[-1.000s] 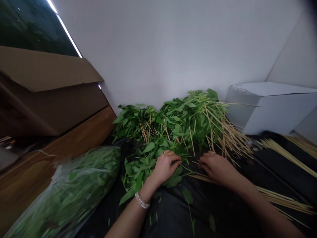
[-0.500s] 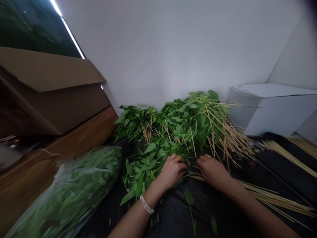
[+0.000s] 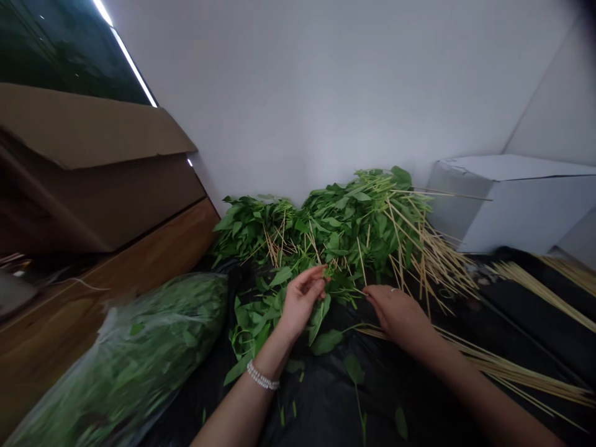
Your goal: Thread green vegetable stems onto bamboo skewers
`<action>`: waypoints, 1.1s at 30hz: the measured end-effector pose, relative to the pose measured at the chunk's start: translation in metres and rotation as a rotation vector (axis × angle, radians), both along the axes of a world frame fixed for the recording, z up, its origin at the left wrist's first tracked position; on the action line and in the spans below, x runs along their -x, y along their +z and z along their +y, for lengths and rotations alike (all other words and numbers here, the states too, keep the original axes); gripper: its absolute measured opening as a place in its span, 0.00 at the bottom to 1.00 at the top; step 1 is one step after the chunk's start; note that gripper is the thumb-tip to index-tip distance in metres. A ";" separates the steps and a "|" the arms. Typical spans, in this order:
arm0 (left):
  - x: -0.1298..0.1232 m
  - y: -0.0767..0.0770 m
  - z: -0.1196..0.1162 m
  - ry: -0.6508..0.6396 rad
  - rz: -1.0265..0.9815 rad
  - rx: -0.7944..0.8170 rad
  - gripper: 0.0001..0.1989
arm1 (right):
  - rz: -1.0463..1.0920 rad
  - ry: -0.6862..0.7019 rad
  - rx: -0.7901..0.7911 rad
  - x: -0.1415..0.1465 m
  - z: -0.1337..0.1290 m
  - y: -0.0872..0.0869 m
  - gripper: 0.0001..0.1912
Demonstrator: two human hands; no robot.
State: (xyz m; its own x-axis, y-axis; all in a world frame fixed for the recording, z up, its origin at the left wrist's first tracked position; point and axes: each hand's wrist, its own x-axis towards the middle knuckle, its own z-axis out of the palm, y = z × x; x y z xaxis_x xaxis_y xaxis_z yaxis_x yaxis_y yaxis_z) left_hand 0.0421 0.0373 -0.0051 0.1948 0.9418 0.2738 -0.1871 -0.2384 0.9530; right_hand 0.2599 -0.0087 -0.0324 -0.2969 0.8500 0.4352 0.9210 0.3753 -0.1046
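Note:
My left hand (image 3: 303, 298), with a beaded bracelet at the wrist, is closed around green leaves and stems at the right side of the loose leaves (image 3: 254, 316). Close to its right, my right hand (image 3: 395, 310) pinches the end of a thin stick that points toward the leafy stems. Behind both hands lies a heap of leafy bunches (image 3: 344, 217), with many wooden sticks (image 3: 440, 267) poking out on its right. More sticks (image 3: 516, 366) lie under and right of my right forearm. A single leaf (image 3: 354, 369) rests below, between the arms.
A clear plastic bag of leaves (image 3: 158, 347) lies at the left. Behind it a cardboard box (image 3: 102, 186) stands on a wooden board (image 3: 172, 242). A white box (image 3: 521, 205) is at the back right. Another stick bundle (image 3: 544, 288) rests on black plastic (image 3: 326, 403).
My left hand has moved left and up, turning so its fingers show. My right hand has shifted slightly, with a stick now visible at its fingertips. Leaves hang below my left hand.

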 end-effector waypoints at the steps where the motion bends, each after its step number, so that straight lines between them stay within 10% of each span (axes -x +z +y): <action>1: 0.000 0.000 0.000 0.000 -0.023 0.033 0.18 | 0.011 0.027 -0.012 0.000 -0.001 0.000 0.10; 13: 0.025 0.013 0.017 -0.146 -0.789 0.432 0.06 | 0.012 0.127 -0.197 0.012 -0.011 0.014 0.06; 23: 0.060 0.036 0.024 -0.123 -1.046 0.363 0.13 | 0.060 0.252 -0.613 0.014 -0.023 0.024 0.15; 33: 0.013 0.004 0.003 -0.255 -0.335 0.504 0.13 | -0.081 0.213 -0.300 0.019 -0.016 0.003 0.16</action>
State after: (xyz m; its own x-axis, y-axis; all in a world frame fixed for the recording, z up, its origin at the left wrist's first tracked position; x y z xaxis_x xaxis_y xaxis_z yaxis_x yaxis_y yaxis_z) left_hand 0.0293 0.0407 -0.0006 0.4102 0.9060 -0.1046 -0.4848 0.3137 0.8164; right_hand 0.2404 -0.0247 -0.0298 -0.4965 0.6037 0.6237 0.8200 0.5620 0.1088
